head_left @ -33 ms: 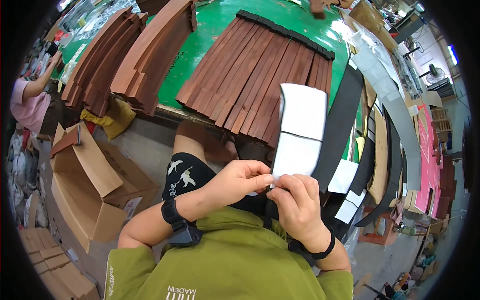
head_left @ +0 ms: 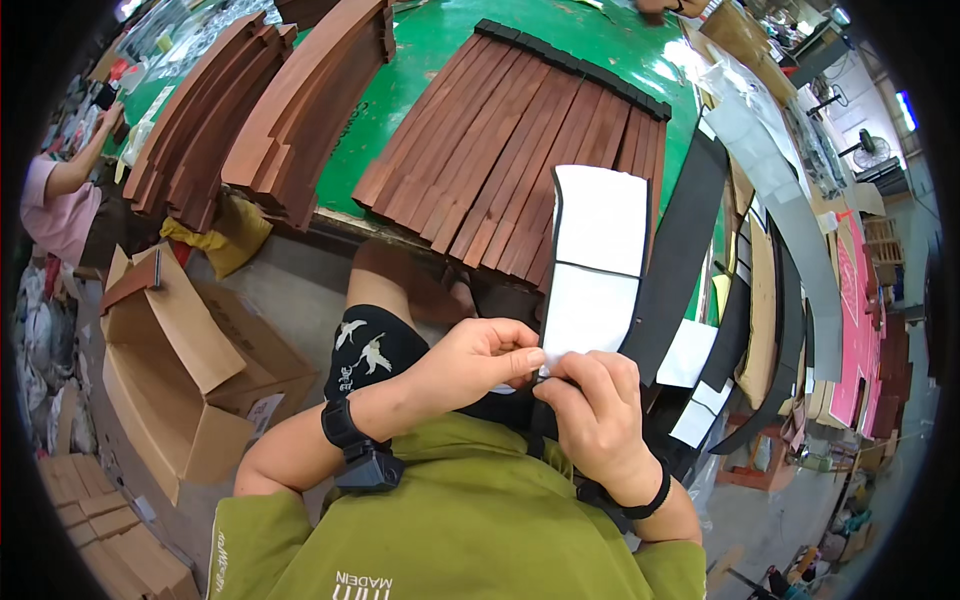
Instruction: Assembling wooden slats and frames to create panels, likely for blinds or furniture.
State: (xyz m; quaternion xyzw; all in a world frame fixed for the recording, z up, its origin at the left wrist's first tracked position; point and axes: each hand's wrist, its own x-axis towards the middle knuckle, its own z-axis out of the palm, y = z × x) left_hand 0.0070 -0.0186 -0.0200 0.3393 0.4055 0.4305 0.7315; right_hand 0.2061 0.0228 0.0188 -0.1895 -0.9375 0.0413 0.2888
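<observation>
A curved black-edged strip (head_left: 602, 215) with white panels stands up from my fingers in front of me, its lower end between my two hands. My left hand (head_left: 490, 360) pinches thumb and forefinger together at the strip's lower left corner. Close beside it, my right hand (head_left: 600, 400) is closed on the same end, fingers bent and thumb pressed in. A small pale bit shows between the fingertips, too small to make out. Behind the strip lies a row of reddish-brown wooden slats (head_left: 500, 140) with black pieces (head_left: 572, 66) along the far end.
The slats rest on a green table (head_left: 430, 45); curved wooden parts (head_left: 300, 110) stand at its left. An opened cardboard box (head_left: 190, 390) sits on the floor at left. Long black strips (head_left: 685, 250) lie to the right. One person (head_left: 60, 200) is at far left; another person's hand (head_left: 685, 7) shows at the top.
The strip's upper part has tilted slightly left, while my hands stay almost in place. At the top right, the other person's hand and a brown piece have moved a little.
</observation>
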